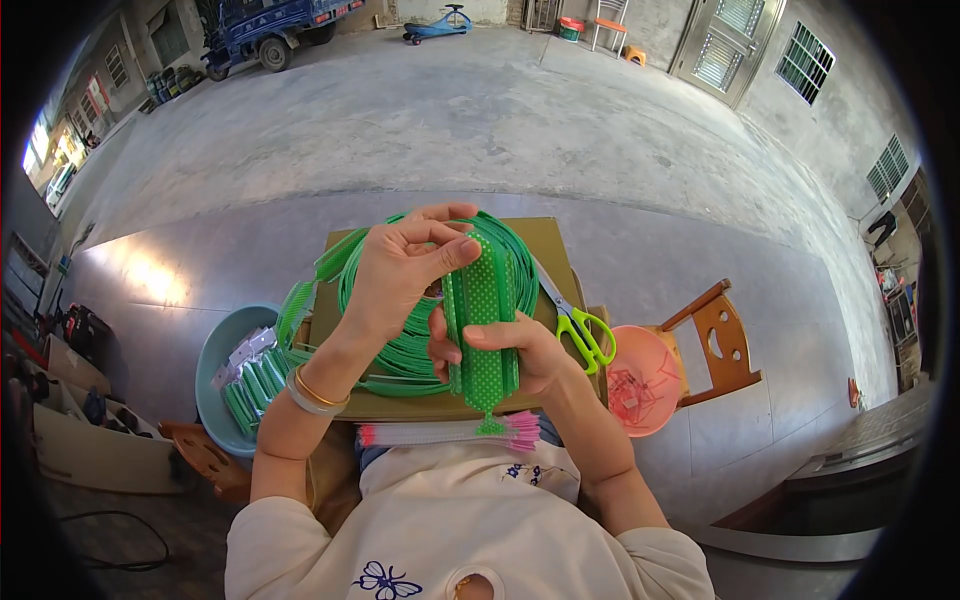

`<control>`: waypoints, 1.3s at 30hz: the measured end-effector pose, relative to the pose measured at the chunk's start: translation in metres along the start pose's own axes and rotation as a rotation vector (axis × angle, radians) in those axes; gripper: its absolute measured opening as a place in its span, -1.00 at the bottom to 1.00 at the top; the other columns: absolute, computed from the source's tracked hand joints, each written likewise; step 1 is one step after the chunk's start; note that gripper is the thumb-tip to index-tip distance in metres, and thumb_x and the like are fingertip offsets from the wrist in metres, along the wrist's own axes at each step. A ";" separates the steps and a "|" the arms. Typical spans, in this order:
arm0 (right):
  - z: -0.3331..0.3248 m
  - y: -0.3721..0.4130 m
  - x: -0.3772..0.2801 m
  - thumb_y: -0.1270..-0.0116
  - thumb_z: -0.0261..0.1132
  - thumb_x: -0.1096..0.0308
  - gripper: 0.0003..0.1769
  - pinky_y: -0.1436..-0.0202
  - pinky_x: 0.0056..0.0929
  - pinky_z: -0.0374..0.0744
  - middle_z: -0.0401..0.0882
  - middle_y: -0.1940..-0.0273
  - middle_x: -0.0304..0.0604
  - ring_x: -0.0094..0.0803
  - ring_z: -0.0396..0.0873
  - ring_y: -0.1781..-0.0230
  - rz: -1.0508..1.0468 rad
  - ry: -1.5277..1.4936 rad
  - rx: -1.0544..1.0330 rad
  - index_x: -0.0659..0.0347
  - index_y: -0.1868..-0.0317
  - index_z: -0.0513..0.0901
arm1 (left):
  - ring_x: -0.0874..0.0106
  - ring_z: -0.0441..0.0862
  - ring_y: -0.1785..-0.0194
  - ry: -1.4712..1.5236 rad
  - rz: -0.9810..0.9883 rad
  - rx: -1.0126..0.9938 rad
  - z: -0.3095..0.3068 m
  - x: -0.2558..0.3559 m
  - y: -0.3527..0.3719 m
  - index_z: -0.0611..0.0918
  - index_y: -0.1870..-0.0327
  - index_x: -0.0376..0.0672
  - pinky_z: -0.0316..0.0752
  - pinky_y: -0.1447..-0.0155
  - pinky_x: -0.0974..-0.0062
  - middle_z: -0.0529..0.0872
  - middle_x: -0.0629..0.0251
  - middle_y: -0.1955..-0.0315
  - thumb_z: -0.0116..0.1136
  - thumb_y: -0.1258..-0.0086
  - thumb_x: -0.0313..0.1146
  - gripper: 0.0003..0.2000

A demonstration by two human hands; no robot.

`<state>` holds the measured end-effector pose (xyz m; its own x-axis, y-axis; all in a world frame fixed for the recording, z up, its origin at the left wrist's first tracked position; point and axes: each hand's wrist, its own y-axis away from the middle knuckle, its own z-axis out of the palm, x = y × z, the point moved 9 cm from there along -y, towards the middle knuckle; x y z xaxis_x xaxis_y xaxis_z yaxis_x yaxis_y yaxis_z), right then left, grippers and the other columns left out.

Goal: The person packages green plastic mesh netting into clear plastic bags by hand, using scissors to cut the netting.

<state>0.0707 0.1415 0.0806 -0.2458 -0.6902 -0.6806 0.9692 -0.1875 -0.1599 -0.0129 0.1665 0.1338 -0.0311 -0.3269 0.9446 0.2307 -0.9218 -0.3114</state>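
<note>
My right hand is wrapped round a folded green dotted strip, its thumb lying across the front. At the upper end of that strip, my left hand pinches it between thumb and fingers. A narrow dotted tail hangs from the lower end. Behind both hands, a coil of green strip lies on a brown board. Scissors with lime-green handles rest at the board's right side. Across my lap is a bundle of thin clear strips with pink ends.
A blue basin with green packets stands at left. At right are a pink basin with small pinkish pieces and a wooden chair. Farther off are a blue truck and a ride-on toy.
</note>
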 end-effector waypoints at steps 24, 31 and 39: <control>-0.011 0.013 0.000 -0.40 0.04 0.30 -0.70 0.58 -0.61 0.32 0.54 0.37 -0.23 -0.59 0.40 0.59 0.104 0.476 0.190 0.28 -0.05 0.42 | 0.60 0.61 0.31 -0.229 -0.164 -0.225 -0.001 0.006 0.010 0.62 0.15 -0.36 0.53 0.23 0.65 0.69 0.28 0.36 0.22 -0.20 -0.55 -0.80; -0.013 0.019 -0.035 -0.20 0.08 0.51 -0.53 0.49 -0.40 0.46 0.53 0.34 -0.11 -0.33 0.53 0.43 -0.398 1.875 0.520 0.24 -0.17 0.32 | 0.43 0.64 0.18 0.129 -0.567 -0.190 -0.028 -0.037 0.005 0.51 -0.05 -0.38 0.59 0.10 0.54 0.67 0.15 0.24 0.25 -0.21 -0.12 -0.48; -0.010 0.011 -0.029 -0.17 0.17 0.36 -0.43 0.45 -0.36 0.52 0.45 0.38 -0.08 -0.22 0.56 0.35 -0.216 2.302 0.644 0.37 -0.19 0.31 | 0.62 0.50 0.47 -0.427 -0.574 -0.343 -0.021 -0.055 -0.002 0.63 0.08 -0.35 0.50 0.42 0.61 0.62 0.34 0.48 0.25 -0.24 -0.34 -0.70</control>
<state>0.0882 0.1666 0.0916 0.5367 0.8324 -0.1384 0.7091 -0.5338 -0.4607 -0.0322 0.1817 0.0800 0.3371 0.2628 0.9041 -0.0233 -0.9576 0.2870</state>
